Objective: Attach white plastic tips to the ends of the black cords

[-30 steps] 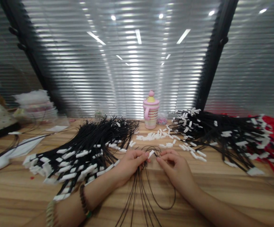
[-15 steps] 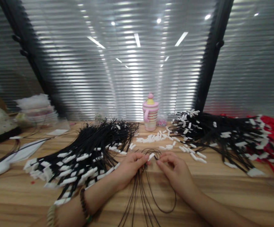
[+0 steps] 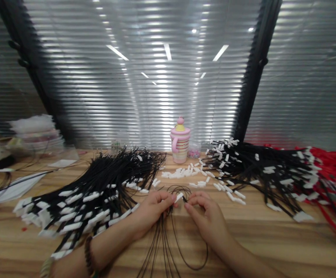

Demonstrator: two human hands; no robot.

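Observation:
My left hand point(image 3: 156, 206) is closed in a pinch, with a small white clip point(image 3: 179, 197) at its fingertips. Facing it, my right hand point(image 3: 204, 212) pinches a short dark cord end point(image 3: 184, 199) close to the clip's right side. Thin black cords point(image 3: 163, 239) hang from beneath the left fingertips and fan toward the front of the table, and one forms a wide loop point(image 3: 207, 256) below my right hand. More cord curls lie just behind the fingertips. Whether the cord end touches the clip is too small to tell.
A large bundle of black cords with white clips point(image 3: 104, 177) lies left, another point(image 3: 260, 162) right beside red cords point(image 3: 330, 164). Loose white clips point(image 3: 182, 172) lie before a pink cup point(image 3: 180, 143). Stacked plastic containers point(image 3: 38, 135) stand at the back left.
The whole view has shifted slightly, so the table items appear a little lower and further left. Both hands keep their pinches; the dark cord end shows more clearly at my right fingertips.

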